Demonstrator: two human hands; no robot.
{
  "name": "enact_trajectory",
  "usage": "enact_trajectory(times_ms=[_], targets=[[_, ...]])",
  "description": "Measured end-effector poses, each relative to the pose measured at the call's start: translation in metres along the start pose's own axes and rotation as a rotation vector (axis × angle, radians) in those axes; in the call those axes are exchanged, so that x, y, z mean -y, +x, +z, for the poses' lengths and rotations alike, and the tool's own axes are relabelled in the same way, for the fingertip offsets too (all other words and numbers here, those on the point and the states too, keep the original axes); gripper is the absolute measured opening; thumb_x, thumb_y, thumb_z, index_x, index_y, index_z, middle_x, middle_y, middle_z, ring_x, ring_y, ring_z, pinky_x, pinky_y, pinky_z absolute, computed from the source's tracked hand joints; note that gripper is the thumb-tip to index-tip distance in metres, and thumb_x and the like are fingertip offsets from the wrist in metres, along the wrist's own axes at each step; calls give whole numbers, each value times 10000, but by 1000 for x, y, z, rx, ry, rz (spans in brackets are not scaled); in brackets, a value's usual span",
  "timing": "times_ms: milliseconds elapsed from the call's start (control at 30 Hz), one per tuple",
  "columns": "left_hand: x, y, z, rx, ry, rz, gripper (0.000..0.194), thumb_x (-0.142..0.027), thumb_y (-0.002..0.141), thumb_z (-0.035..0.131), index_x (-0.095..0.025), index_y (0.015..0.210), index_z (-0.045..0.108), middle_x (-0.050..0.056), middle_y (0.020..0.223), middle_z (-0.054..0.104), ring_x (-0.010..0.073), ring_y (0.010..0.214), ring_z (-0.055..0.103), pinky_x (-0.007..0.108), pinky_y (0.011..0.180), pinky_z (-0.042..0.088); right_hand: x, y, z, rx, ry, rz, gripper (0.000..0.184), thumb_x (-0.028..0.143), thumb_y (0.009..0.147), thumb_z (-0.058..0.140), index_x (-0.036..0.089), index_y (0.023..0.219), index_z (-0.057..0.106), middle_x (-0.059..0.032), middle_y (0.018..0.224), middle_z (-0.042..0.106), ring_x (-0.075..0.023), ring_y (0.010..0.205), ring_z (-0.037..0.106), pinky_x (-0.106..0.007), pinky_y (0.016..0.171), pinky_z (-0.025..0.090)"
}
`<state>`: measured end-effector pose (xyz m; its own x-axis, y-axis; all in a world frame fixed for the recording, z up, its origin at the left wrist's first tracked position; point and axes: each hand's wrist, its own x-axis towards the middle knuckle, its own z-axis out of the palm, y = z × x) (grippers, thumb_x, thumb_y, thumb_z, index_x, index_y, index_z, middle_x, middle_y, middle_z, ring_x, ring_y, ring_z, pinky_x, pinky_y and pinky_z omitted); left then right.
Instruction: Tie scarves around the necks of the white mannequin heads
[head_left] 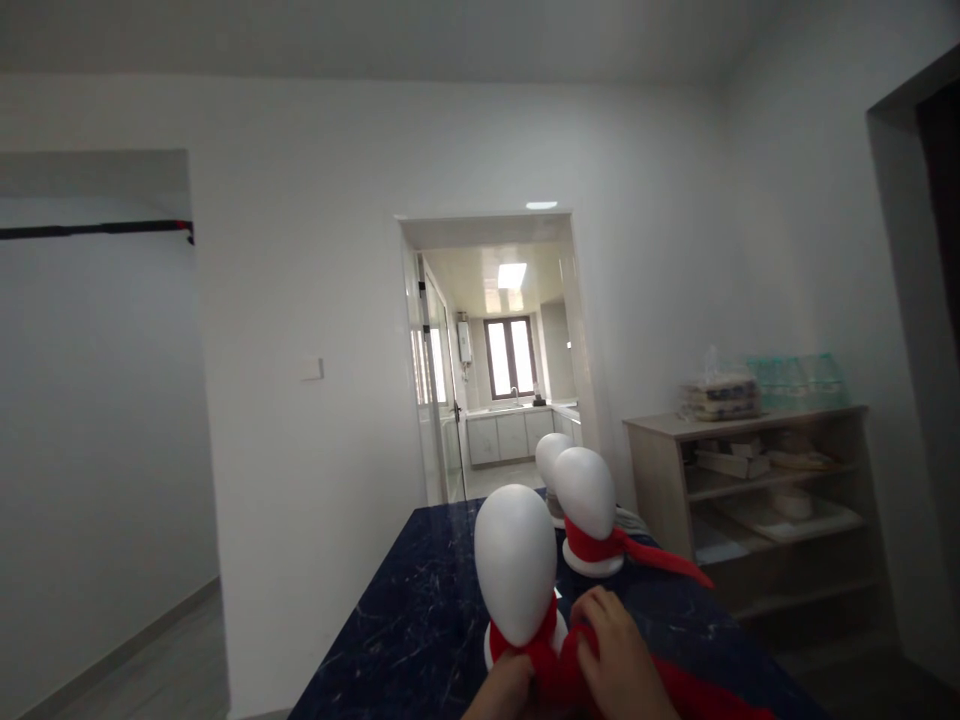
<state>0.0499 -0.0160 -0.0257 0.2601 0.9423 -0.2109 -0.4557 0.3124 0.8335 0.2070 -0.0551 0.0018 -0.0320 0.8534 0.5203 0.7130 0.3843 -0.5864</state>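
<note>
A white mannequin head [516, 560] stands upright at the near end of the table, with a red scarf [551, 680] round its neck. Low in front of the neck, my left hand [501, 690] is closed on the scarf, its fingertips partly hidden. My right hand [616, 650] grips a bunched part of the same scarf just to the right of the neck. From there the red cloth trails off to the lower right. Behind stands a second mannequin head [585, 492], also wearing a red scarf [660, 562] whose tail stretches right.
A third white mannequin head [551, 455] is partly hidden farther back. All stand on a dark blue marble-patterned table [405, 590]. To the right is a wooden shelf unit [660, 450] with packages and teal-tinted containers on top. Beyond the table, a doorway opens to a kitchen.
</note>
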Motion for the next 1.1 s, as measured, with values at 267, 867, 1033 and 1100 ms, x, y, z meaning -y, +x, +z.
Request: enact_trajectory(times_ms=[267,867,1033,1100], targets=[[2,-10,-6,59,-23,-95,323,-35,550,698,-161,847,713,90,793,789,327,917,774,412,805,630,6,-19,53,80,87,186,134,187,762,583,223,891,588,-49,943,685,-212,884,652,-290,759,431],[-1,-14,-22,-108,-206,-28,292,-77,748,765,-95,1033,705,127,950,833,200,812,786,256,720,636,-30,15,39,71,54,215,130,134,783,504,225,703,550,3,709,693,-154,683,610,-264,645,348],[-9,-13,-28,-20,-177,-166,403,-185,794,715,-64,1177,671,119,794,806,148,529,691,145,315,314,-45,22,53,152,226,338,129,179,826,458,226,758,558,10,659,673,-159,625,646,-237,583,400],[-11,-12,-30,-21,-134,-197,439,-220,782,750,-56,1182,674,127,781,800,148,527,681,147,315,276,-50,24,59,211,284,407,179,208,875,385,227,831,557,21,615,655,-164,516,632,-236,512,397]])
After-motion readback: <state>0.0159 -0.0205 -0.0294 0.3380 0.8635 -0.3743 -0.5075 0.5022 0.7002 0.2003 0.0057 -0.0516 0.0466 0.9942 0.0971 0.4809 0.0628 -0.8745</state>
